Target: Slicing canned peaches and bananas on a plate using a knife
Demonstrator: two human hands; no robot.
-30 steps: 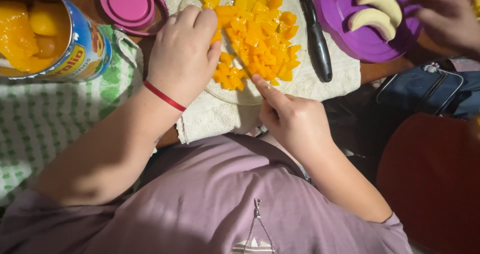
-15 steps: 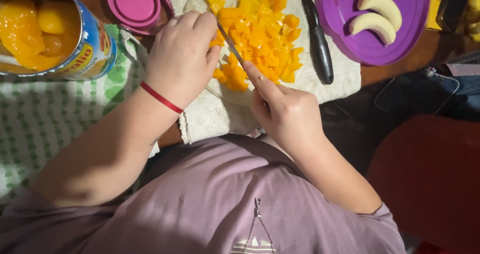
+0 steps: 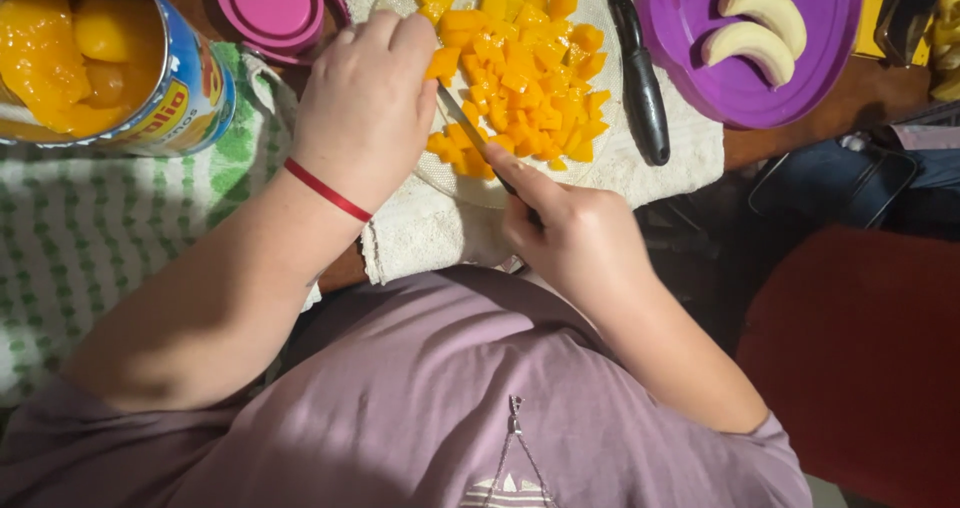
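My right hand [image 3: 570,233] grips a knife [image 3: 468,126] whose blade runs up and left into a pile of diced orange-yellow fruit [image 3: 520,68] on a clear cutting board [image 3: 440,173]. My left hand [image 3: 365,93], a red band at its wrist, rests fingers-down on fruit pieces at the pile's left edge, right beside the blade. The board lies on a white towel [image 3: 420,233].
An open can of peach halves [image 3: 105,63] stands at the top left on a green-and-white checked cloth [image 3: 90,238]. A pink lid [image 3: 270,3] lies above my left hand. A black-handled knife [image 3: 640,73] lies right of the pile. A purple plate [image 3: 740,43] holds two peeled banana pieces.
The view has shifted slightly; my right hand has moved the knife a little down and left through the fruit. Another person's hand at the purple plate, seen a second ago, is gone.
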